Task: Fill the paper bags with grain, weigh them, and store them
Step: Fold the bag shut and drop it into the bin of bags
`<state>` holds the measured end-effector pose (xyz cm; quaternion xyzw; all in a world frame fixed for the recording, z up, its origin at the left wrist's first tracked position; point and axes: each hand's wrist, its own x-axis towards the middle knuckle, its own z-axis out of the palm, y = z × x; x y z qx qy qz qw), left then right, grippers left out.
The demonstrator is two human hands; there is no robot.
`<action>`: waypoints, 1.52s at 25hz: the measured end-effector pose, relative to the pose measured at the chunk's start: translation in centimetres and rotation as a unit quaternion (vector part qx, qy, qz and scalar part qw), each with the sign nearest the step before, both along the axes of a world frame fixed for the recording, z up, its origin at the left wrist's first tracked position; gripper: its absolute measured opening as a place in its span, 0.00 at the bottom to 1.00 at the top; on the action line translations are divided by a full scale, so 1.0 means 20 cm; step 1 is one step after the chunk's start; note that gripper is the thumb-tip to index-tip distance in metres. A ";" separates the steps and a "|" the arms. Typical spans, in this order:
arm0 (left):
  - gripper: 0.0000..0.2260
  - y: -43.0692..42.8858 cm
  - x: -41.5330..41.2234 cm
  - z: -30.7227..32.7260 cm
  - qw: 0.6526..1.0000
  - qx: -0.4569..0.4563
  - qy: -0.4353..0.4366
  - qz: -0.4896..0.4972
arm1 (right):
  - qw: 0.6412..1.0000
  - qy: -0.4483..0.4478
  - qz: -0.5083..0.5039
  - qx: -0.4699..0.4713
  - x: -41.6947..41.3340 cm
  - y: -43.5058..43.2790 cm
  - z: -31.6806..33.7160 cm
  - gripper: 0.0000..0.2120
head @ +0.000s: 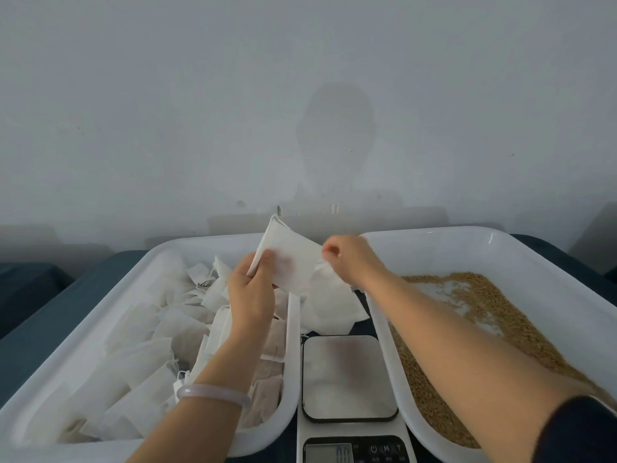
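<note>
Both hands hold one flat white paper bag (293, 259) in the air above the gap between two white tubs. My left hand (252, 295) grips its left edge between thumb and fingers. My right hand (350, 259) pinches its right edge. The left tub (110, 312) holds several white bags, some of them filled. Brown grain (484, 315) lies in the right tub (547, 282). A small digital scale (349, 379) sits between the tubs with nothing on its platform.
A few loose white bags (330, 305) lie on the dark table just behind the scale. A plain grey wall (300, 111) stands close behind the tubs. The tubs fill most of the table width.
</note>
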<state>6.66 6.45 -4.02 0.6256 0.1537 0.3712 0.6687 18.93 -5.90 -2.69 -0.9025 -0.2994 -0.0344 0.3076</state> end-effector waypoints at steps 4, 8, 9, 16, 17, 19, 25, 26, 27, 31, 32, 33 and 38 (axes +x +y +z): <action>0.11 0.00 0.02 -0.03 0.998 0.044 0.041 -0.030 | 0.970 -0.004 0.005 -0.242 0.00 0.00 -0.06 0.07; 0.10 -0.03 0.02 -0.02 0.994 0.064 0.071 -0.062 | 0.996 -0.018 -0.030 0.078 -0.03 -0.08 0.11 0.16; 0.09 -0.04 0.01 -0.02 0.992 0.077 0.075 -0.072 | 0.986 -0.018 -0.003 0.166 -0.07 -0.12 0.17 0.18; 0.26 -0.11 -0.04 -0.01 0.957 0.151 0.087 -0.230 | 0.966 -0.186 0.163 0.082 -0.40 -0.34 0.09 0.15; 0.24 -0.12 -0.05 -0.01 0.953 0.157 0.092 -0.242 | 0.964 -0.206 0.149 0.073 -0.40 -0.35 0.07 0.15; 0.19 -0.13 -0.05 -0.01 0.950 0.158 0.103 -0.249 | 0.960 -0.229 0.148 0.068 -0.38 -0.37 0.06 0.17; 0.08 -0.13 -0.06 -0.02 0.935 0.184 0.116 -0.281 | 0.978 -0.111 0.151 0.088 -0.37 -0.40 0.02 0.10; 0.08 -0.13 -0.06 -0.02 0.931 0.188 0.117 -0.289 | 0.981 -0.074 0.138 0.112 -0.36 -0.42 0.02 0.11; 0.10 -0.13 -0.06 -0.02 0.929 0.196 0.121 -0.289 | 0.981 -0.036 0.131 0.139 -0.36 -0.43 0.03 0.11; 0.09 -0.13 -0.06 -0.03 0.928 0.301 0.114 -0.190 | 0.973 0.099 0.116 0.171 -0.37 -0.44 0.06 0.10; 0.10 -0.13 -0.06 -0.04 0.925 0.326 0.098 -0.170 | 0.978 0.104 0.103 0.148 -0.37 -0.43 0.05 0.12; 0.10 -0.13 -0.06 -0.04 0.918 0.353 0.081 -0.160 | 0.982 0.113 0.100 0.115 -0.38 -0.42 0.05 0.13; 0.14 -0.15 -0.05 -0.05 0.873 0.451 0.051 -0.181 | 0.977 0.175 0.105 0.055 -0.37 -0.41 0.02 0.09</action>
